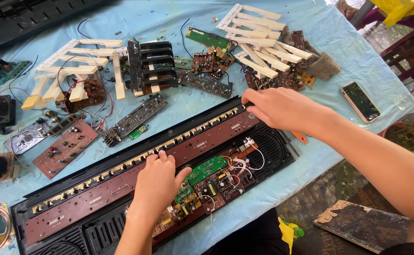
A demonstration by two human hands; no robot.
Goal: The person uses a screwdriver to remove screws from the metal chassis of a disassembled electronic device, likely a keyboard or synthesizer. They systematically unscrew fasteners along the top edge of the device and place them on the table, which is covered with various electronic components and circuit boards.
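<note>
Opened keyboard case (65,236) lies diagonally across the blue cloth (320,56), its long brown board (122,186) exposed. Left hand (157,182) rests flat on that board at mid-length, fingers together, gripping nothing. Right hand (282,108) presses fingertips down at the case's upper right end, near a screw; whether it pinches anything there, I cannot tell.

Risks, as judged:
1. The left palm sits just beside the green board (207,169) and white wires (251,158). A slide toward the body could snag a wire or bend a component.
2. Uneven pressure from the 2 hands could flex the brown board and crack it.
3. The case's near corner overhangs the table edge; a push toward the body could tip it off.
4. The phone (360,100) lies near the right edge, in the forearm's sweep.

Room: little. Loose white keys (259,42), black keys (152,63) and small boards (65,148) crowd the far side. Bare cloth shows only at far right.
</note>
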